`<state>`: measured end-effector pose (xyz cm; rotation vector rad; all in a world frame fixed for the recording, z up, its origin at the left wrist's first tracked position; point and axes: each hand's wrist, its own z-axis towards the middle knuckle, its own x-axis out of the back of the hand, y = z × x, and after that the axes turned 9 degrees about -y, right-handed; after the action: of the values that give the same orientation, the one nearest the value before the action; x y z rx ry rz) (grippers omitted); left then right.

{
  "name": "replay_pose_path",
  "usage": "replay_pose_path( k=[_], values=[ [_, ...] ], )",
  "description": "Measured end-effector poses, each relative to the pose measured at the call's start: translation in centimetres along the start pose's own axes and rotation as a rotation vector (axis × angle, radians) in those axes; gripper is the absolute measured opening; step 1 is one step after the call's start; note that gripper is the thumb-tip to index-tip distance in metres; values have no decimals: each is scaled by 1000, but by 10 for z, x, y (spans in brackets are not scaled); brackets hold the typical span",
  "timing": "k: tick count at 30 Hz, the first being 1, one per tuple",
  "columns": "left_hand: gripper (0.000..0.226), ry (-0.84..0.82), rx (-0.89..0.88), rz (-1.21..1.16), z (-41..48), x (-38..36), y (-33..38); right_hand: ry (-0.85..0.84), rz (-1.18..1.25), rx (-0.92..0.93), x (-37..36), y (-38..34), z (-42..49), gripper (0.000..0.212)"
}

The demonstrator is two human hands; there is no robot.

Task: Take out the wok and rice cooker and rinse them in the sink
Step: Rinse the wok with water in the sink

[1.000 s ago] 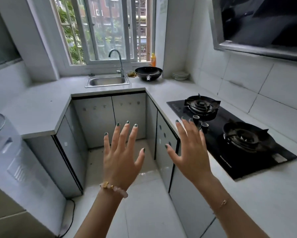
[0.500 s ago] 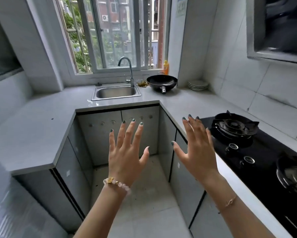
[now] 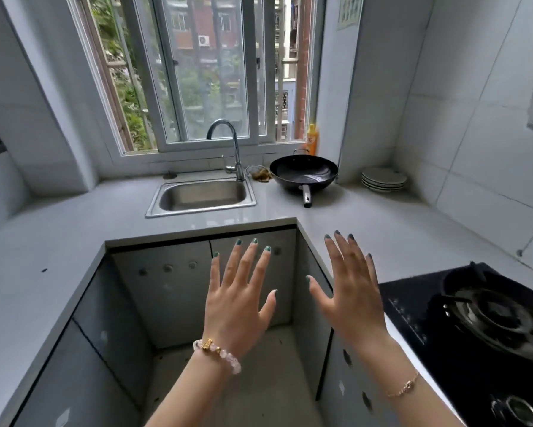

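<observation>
A black wok [image 3: 303,175] sits on the white counter to the right of the steel sink [image 3: 202,195], its handle pointing toward me. A curved tap [image 3: 228,143] stands behind the sink's right corner. My left hand [image 3: 239,300] and my right hand [image 3: 350,291] are raised in front of me with fingers spread, holding nothing, well short of the wok and sink. No rice cooker is in view.
A stack of white plates [image 3: 384,180] stands in the far right corner. An orange bottle [image 3: 311,138] stands on the sill behind the wok. A black gas hob [image 3: 481,328] fills the counter at right. Grey cabinet doors [image 3: 166,288] line the U-shaped counter below.
The view has moved forward and toward the sink, so the sink and wok appear nearer. The clear container at the left edge has left the view. Both hands stay spread and empty.
</observation>
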<state>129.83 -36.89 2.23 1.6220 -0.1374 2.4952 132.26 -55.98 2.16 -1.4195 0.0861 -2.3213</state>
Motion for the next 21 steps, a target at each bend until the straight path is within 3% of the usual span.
replay_pose_path(
  k=[10, 21],
  values=[
    [64, -53, 52, -99, 121, -77, -39, -75, -8, -28, -75, 42, 123, 68],
    [64, -217, -72, -160, 287, -177, -128, -137, -118, -203, -177, 64, 274, 65]
  ],
)
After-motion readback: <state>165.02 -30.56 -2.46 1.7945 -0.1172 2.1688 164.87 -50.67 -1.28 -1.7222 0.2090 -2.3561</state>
